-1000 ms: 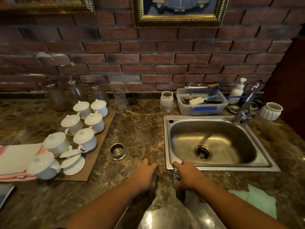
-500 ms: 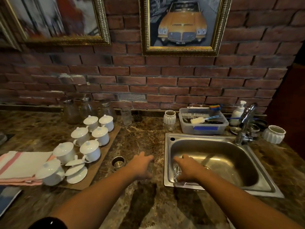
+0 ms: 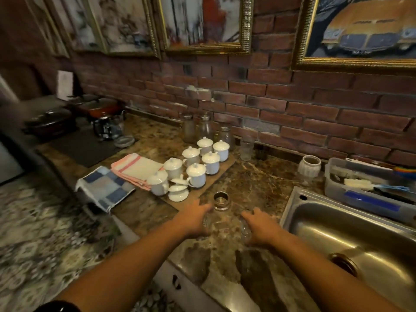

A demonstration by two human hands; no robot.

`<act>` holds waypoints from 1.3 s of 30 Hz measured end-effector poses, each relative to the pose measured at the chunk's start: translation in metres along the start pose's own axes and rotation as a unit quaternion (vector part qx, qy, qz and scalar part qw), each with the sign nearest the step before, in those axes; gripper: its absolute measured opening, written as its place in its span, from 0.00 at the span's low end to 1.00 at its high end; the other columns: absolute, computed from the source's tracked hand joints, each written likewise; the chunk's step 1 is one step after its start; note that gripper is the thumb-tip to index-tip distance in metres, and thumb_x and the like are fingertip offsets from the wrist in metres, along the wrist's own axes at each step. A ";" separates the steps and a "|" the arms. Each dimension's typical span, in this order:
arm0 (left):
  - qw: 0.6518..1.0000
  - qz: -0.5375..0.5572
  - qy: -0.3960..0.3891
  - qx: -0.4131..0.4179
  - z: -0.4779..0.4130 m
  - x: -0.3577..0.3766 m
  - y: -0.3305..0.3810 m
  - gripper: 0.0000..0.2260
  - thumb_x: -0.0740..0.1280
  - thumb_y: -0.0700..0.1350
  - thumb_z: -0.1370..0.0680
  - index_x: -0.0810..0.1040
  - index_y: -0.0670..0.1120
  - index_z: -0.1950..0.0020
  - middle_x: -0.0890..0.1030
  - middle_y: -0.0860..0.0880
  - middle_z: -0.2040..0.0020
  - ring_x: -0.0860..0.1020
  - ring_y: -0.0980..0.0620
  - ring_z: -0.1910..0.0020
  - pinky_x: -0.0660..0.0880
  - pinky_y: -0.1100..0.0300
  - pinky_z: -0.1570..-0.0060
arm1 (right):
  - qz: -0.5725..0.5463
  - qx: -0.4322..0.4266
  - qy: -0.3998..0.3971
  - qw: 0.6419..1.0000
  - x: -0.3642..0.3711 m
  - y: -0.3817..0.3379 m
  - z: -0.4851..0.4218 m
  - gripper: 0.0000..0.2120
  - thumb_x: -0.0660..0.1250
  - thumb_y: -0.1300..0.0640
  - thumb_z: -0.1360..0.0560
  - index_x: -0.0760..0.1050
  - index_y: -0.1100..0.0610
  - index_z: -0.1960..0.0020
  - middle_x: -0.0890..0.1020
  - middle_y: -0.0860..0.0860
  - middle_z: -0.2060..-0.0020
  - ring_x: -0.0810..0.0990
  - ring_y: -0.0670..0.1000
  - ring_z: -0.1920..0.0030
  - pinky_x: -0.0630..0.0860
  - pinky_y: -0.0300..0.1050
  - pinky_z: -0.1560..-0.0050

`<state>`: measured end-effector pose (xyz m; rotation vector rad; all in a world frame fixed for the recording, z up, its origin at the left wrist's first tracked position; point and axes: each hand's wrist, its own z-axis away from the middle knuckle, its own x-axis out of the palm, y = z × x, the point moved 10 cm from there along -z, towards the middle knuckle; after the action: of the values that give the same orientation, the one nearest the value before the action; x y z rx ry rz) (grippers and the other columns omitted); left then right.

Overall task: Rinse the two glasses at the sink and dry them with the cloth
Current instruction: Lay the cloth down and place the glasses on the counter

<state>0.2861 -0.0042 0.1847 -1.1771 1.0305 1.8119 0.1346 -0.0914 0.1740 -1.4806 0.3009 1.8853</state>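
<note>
Gripping w/ curled fingers (image 3: 203, 209), left hand (image 3: 194, 219) clamps on a clear drinking glass (image 3: 205, 224) standing on the brown marbled stone worktop (image 3: 258, 185). Right hand (image 3: 262, 227) likewise closes round a second clear glass (image 3: 245, 230), just left of the stainless steel sink (image 3: 351, 235). Small round metal ring (image 3: 221, 200) sits betw. & just beyond both hands. Folded pink-striped cream cloth (image 3: 135, 168) lies further left, beside white lidded porcelain cups (image 3: 195, 167) on a wooden board (image 3: 222, 171).

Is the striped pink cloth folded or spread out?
Folded. The pink cloth lies as a compact rectangle with layered edges beside the white cups.
</note>
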 end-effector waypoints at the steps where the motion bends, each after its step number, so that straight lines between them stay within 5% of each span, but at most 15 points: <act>1: 1.000 0.003 0.005 -0.009 0.010 -0.002 -0.014 0.33 0.76 0.55 0.30 0.69 0.55 0.27 0.71 0.45 0.30 0.72 0.43 0.32 0.74 0.50 0.36 | 0.004 -0.016 0.001 1.000 0.000 -0.017 -0.002 0.35 0.72 0.45 0.30 0.62 0.48 0.27 0.69 0.57 0.34 0.71 0.61 0.34 0.72 0.51 0.37; 9: 0.997 0.009 0.016 -0.071 0.088 -0.013 -0.134 0.34 0.76 0.56 0.30 0.69 0.54 0.26 0.70 0.44 0.28 0.72 0.43 0.32 0.74 0.49 0.34 | 0.072 -0.106 -0.021 0.992 0.021 -0.159 -0.014 0.34 0.73 0.48 0.34 0.66 0.46 0.31 0.71 0.55 0.35 0.74 0.57 0.38 0.75 0.48 0.45; 22: 0.996 0.015 0.058 -0.072 0.196 -0.037 -0.330 0.30 0.76 0.57 0.30 0.71 0.56 0.30 0.70 0.46 0.32 0.74 0.42 0.37 0.78 0.47 0.43 | 0.026 -0.063 0.016 0.998 0.067 -0.363 -0.032 0.34 0.75 0.48 0.33 0.66 0.44 0.31 0.71 0.52 0.35 0.73 0.54 0.38 0.72 0.42 0.50; 39: 1.000 0.008 0.025 -0.002 0.127 -0.035 -0.381 0.30 0.76 0.57 0.31 0.71 0.55 0.31 0.70 0.45 0.31 0.74 0.42 0.35 0.77 0.48 0.39 | -0.016 -0.002 0.017 1.000 0.091 -0.417 -0.096 0.35 0.77 0.51 0.33 0.67 0.44 0.30 0.72 0.53 0.34 0.74 0.55 0.37 0.75 0.46 0.45</act>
<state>0.5883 0.2616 0.1627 -1.2251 1.0682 1.8060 0.4699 0.1888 0.1587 -1.5135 0.2882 1.8385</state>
